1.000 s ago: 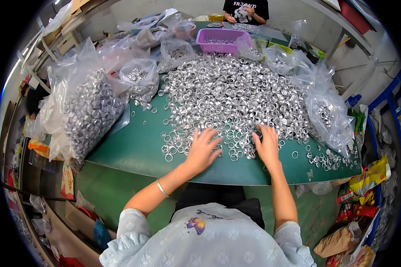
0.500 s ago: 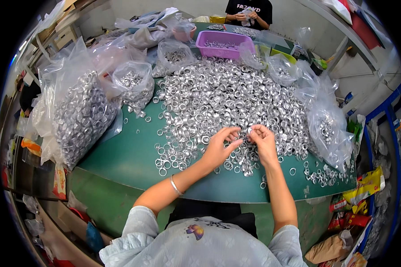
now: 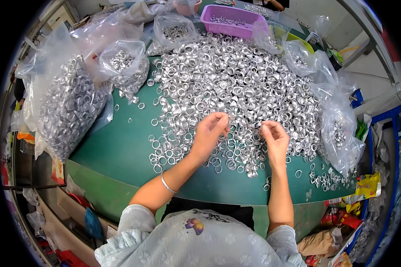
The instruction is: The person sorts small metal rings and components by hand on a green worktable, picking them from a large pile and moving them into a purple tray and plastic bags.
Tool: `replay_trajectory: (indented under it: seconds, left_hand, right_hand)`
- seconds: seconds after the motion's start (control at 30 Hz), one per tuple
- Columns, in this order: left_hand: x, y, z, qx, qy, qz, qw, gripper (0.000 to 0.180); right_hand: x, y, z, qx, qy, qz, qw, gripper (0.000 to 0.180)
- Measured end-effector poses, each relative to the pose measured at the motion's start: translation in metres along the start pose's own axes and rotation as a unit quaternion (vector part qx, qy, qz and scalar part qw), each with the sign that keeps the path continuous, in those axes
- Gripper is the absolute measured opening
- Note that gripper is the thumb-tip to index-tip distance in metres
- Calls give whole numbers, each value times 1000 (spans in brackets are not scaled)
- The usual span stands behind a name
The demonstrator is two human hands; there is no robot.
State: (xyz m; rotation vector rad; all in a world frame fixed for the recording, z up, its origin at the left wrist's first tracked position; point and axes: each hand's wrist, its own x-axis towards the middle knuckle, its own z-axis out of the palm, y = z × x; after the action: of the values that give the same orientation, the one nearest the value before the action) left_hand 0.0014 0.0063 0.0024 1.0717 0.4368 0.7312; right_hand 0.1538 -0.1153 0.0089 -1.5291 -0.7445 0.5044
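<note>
We see a big pile of silver rings (image 3: 236,84) on the green table (image 3: 120,147). The rings lie every which way, so no one way shows. Our left hand (image 3: 210,133) and right hand (image 3: 274,139) curl over the pile's near edge, wrists raised, fingers pinched. We cannot tell what they grip. A purple basket (image 3: 231,20) sits behind the pile.

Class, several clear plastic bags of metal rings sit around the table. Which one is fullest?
The big bag at the table's left edge: it bulges with rings, unlike the others.
</note>
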Motion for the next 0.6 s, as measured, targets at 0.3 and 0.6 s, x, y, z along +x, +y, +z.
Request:
replay_trajectory:
  seconds: [0.3,0.6]
  left_hand:
    - [-6,2,0,412,-49,74,907,22]
    - [-5,4,0,326,-79,54,941,21]
  right_hand:
    - [16,4,16,-461,9,-216,861,21]
    - [21,12,10,-183,-36,-26,982,14]
